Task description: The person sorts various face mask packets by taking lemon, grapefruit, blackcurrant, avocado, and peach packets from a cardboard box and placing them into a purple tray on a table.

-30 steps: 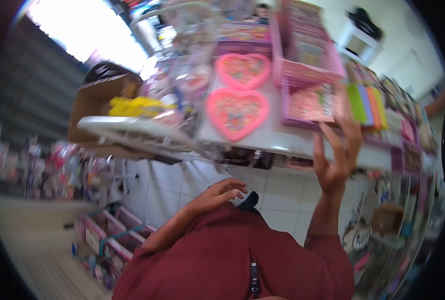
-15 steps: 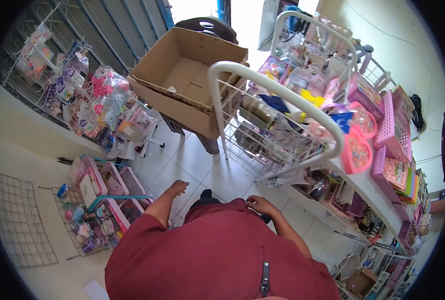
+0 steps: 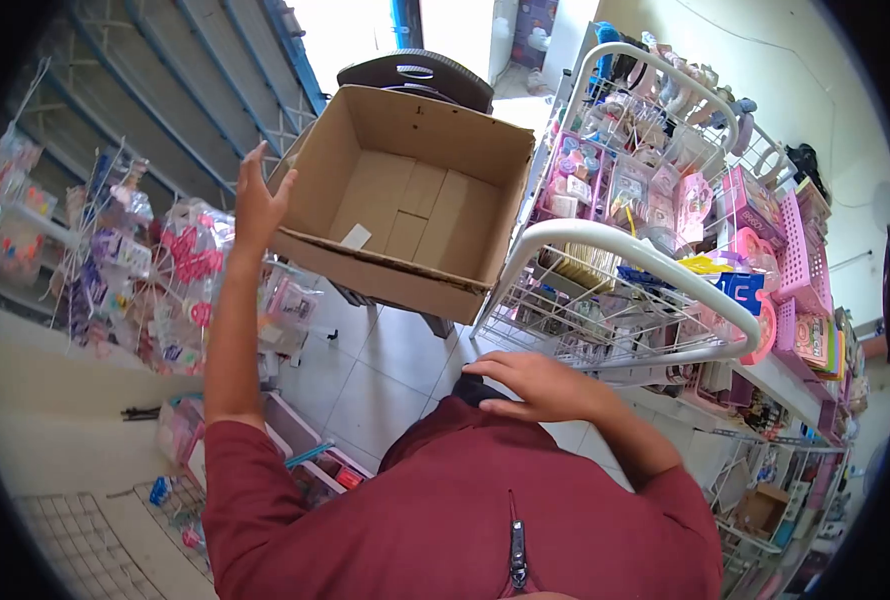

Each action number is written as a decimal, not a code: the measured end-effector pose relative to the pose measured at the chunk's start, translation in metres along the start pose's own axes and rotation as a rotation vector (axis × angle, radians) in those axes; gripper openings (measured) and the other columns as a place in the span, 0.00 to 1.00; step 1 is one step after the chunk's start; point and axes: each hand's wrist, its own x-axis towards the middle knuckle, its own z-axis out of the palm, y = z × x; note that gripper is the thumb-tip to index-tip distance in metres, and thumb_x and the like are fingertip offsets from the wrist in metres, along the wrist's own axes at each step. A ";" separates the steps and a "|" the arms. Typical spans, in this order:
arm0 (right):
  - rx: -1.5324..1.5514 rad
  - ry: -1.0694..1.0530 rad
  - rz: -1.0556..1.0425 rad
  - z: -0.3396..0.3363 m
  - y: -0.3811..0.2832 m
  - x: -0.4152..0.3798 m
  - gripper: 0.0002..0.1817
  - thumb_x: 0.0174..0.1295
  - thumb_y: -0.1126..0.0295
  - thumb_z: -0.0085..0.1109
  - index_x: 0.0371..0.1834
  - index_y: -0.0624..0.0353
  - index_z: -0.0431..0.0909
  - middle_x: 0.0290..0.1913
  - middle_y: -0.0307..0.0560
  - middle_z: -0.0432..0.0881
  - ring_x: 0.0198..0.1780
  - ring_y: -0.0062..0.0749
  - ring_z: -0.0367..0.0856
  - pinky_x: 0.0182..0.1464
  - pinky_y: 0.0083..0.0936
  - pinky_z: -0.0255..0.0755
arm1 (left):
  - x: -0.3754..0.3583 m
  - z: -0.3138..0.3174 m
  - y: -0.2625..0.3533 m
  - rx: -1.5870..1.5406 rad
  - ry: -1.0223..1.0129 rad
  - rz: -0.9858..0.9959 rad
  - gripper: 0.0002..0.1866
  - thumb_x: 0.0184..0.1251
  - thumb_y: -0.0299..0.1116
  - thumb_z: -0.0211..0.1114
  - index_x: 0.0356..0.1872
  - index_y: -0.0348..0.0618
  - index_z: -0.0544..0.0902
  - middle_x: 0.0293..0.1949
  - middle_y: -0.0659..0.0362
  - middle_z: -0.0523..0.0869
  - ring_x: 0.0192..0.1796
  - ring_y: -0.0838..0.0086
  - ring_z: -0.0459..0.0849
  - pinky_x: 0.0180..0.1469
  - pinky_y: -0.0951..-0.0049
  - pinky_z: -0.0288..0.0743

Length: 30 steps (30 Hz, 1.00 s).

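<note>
An empty-looking cardboard box [image 3: 395, 270] with open top rests on a dark chair [image 3: 415, 75], a small white piece of paper inside it. My left hand [image 3: 261, 200] is at the box's left side, fingers apart and holding nothing; whether it touches the cardboard is unclear. Lower down, my right hand [image 3: 530, 387] hovers in front of my body, near the lower end of the white rack [image 3: 605, 235], with thumb and fingers spread and nothing in it.
Bagged accessories [image 3: 190, 255] hang at the left by a shutter. The white rack and a shelf with pink baskets [image 3: 803, 255] full of goods line the right. Pink drawers [image 3: 300, 430] stand low at the left, beside a wire grid [image 3: 75, 540].
My left hand has risen from beside my body to the box's left side. My right hand has moved up and forward. The view has shifted closer to the box.
</note>
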 end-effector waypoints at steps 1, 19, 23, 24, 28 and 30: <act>-0.048 -0.004 -0.041 -0.030 -0.022 0.001 0.27 0.72 0.59 0.60 0.70 0.59 0.70 0.62 0.57 0.79 0.60 0.54 0.81 0.62 0.43 0.75 | 0.006 0.009 -0.008 -0.015 -0.008 0.005 0.31 0.71 0.37 0.70 0.70 0.36 0.71 0.66 0.42 0.79 0.71 0.47 0.76 0.73 0.56 0.67; -0.161 -0.362 1.146 -0.211 0.155 0.170 0.31 0.72 0.40 0.55 0.50 0.61 0.89 0.37 0.48 0.91 0.41 0.33 0.90 0.45 0.32 0.81 | 0.011 0.048 -0.064 -0.224 -0.662 -0.428 0.22 0.75 0.39 0.58 0.66 0.50 0.80 0.53 0.39 0.87 0.59 0.41 0.84 0.61 0.49 0.76; 0.045 -0.181 1.121 -0.208 0.167 0.166 0.20 0.66 0.48 0.60 0.41 0.53 0.90 0.32 0.39 0.91 0.31 0.21 0.84 0.32 0.27 0.72 | 0.013 0.039 -0.067 -0.256 -0.629 -0.439 0.21 0.76 0.40 0.58 0.66 0.50 0.81 0.52 0.38 0.87 0.57 0.39 0.84 0.59 0.49 0.76; 0.038 -0.144 1.124 -0.215 0.156 0.167 0.18 0.64 0.51 0.61 0.41 0.53 0.90 0.32 0.40 0.91 0.31 0.21 0.84 0.31 0.27 0.72 | 0.016 0.034 -0.066 -0.302 -0.611 -0.444 0.21 0.77 0.39 0.57 0.66 0.50 0.81 0.52 0.38 0.87 0.57 0.39 0.84 0.59 0.50 0.76; 0.238 0.312 0.955 -0.246 0.135 0.158 0.20 0.66 0.53 0.57 0.47 0.58 0.87 0.40 0.47 0.89 0.39 0.30 0.88 0.36 0.34 0.81 | 0.039 0.008 -0.081 -0.572 -0.588 -0.475 0.21 0.79 0.39 0.56 0.64 0.38 0.81 0.55 0.44 0.89 0.57 0.52 0.87 0.62 0.63 0.75; 0.350 0.445 0.909 -0.260 0.118 0.154 0.26 0.67 0.51 0.56 0.58 0.60 0.82 0.56 0.56 0.85 0.47 0.45 0.91 0.55 0.41 0.85 | 0.052 -0.017 -0.074 -0.763 -0.592 -0.505 0.23 0.82 0.42 0.54 0.67 0.40 0.80 0.58 0.45 0.88 0.57 0.54 0.87 0.64 0.66 0.73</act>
